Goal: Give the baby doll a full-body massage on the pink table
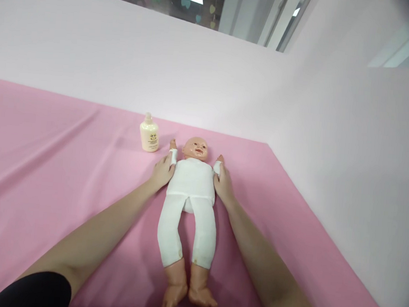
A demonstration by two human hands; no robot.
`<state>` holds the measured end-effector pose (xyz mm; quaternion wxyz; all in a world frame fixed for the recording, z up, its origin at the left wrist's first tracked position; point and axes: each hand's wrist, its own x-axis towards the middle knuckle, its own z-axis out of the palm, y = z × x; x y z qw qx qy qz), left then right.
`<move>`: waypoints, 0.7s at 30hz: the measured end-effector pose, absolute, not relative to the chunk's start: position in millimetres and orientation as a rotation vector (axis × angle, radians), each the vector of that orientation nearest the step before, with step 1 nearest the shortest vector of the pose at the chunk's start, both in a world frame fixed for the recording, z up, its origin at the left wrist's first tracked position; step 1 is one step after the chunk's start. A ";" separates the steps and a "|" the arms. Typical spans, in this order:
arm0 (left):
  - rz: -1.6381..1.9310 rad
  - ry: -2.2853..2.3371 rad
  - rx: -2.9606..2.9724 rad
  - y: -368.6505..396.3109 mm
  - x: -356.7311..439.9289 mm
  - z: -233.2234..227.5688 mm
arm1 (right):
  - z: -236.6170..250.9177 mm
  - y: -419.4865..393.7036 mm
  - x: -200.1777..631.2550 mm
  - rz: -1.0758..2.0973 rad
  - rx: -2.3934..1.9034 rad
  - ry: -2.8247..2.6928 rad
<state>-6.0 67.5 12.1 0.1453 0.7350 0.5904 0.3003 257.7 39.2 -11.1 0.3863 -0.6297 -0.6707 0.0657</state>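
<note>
While the baby doll (191, 190) lies on its back along the middle of the pink-covered desk (46, 159), head toward the far wall and bare feet toward the camera, both hands rest at its shoulders. The left hand (162, 171) lies flat beside the doll's upper body, its fingers touching the short white sleeve of the raised arm on that side; whether it grips that arm cannot be told. The right hand (223, 184) presses against the other side of the torso, fingers up at the other sleeve, and there too the grip is unclear. The two hands stand apart from each other, with the doll's chest between them. The doll wears a white soft body suit that covers trunk and legs, leaving the head, small hands and feet bare. A small cream-coloured bottle (149, 134) with a cap stands upright on the pink cloth, just beyond the left hand and beside the doll's head, not touching either.
</note>
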 end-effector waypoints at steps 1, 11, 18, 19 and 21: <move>0.832 1.722 2.122 67.4 -6.2 13.8 | -10.1 38.4 258.0 0.195 -1.637 -1.693; 0.912 1.688 2.014 70.5 -9.3 10.8 | -10.4 36.8 258.7 0.256 -1.512 -1.594; 1.400 1.333 1.997 69.4 -7.8 7.1 | -6.0 29.2 253.8 0.237 -1.205 -1.550; 1.442 1.300 2.027 67.8 -7.2 7.8 | -5.1 27.4 253.0 0.212 -1.141 -1.593; 1.456 1.257 2.116 64.0 -6.1 9.3 | -2.8 23.3 251.0 0.151 -1.047 -1.700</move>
